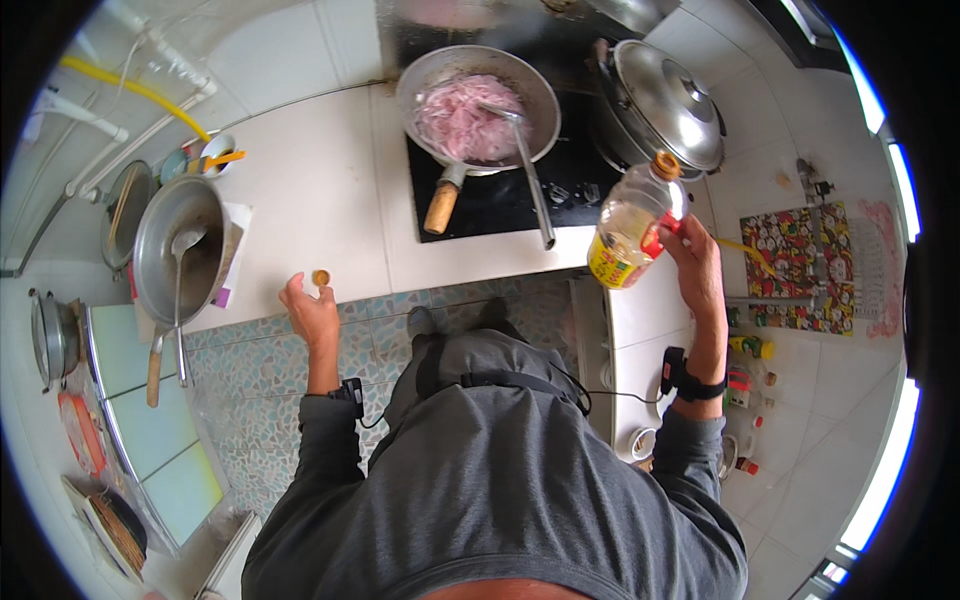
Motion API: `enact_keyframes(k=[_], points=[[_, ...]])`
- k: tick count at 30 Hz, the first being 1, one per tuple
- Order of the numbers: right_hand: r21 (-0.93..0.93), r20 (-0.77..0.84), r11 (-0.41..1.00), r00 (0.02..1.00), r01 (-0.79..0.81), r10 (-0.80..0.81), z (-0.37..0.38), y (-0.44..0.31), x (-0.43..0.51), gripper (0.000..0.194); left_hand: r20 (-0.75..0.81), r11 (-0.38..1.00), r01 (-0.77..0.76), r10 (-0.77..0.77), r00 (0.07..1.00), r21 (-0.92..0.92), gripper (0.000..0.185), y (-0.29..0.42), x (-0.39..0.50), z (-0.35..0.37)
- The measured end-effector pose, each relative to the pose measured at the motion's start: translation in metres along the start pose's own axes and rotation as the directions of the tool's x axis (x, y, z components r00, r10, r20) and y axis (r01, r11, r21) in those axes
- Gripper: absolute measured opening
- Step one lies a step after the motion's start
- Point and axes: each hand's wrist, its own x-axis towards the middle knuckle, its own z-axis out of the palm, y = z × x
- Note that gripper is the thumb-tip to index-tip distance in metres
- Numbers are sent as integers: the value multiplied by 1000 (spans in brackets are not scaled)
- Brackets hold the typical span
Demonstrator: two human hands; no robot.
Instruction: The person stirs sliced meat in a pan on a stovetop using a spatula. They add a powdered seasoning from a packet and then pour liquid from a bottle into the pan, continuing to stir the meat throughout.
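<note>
My right hand [694, 259] grips a clear plastic oil bottle [626, 232] with a yellow and red label. The bottle leans slightly, its brown uncapped mouth at the top, near the hob's right front corner. My left hand [311, 311] is at the counter's front edge, thumb and forefinger apart. A small brown bottle cap [321, 277] is at the thumb tip; whether it is held or lies on the counter is unclear. On the black hob [480, 214], a wooden-handled wok [553, 112] contains pale pink shreds, and a metal spatula [529, 176] rests in it.
Right of the wok stands a lidded steel pot [667, 105]. At the counter's left, a second wok [154, 255] holds a metal ladle [180, 262], its handle jutting past the edge. Behind it are a white bowl [220, 146] and an orange-handled brush [217, 160].
</note>
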Motion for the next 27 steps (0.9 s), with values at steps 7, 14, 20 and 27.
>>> enact_keyframes(k=[7, 14, 20, 27], points=[[183, 18, 981, 998, 63, -68, -14, 8, 35, 30, 686, 670, 322, 390, 614, -669, 36, 185, -24, 27], [190, 75, 971, 984, 142, -159, -53, -18, 47, 20, 878, 663, 585, 269, 395, -466, 83, 301, -51, 72], [67, 137, 966, 957, 248, -255, -69, -39, 45, 26, 918, 408, 824, 225, 328, -394, 28, 329, -63, 96], [-5, 183, 942, 927, 335, -329, -66, -36, 70, 26, 941, 161, 934, 168, 294, -320, 30, 316, -49, 79]])
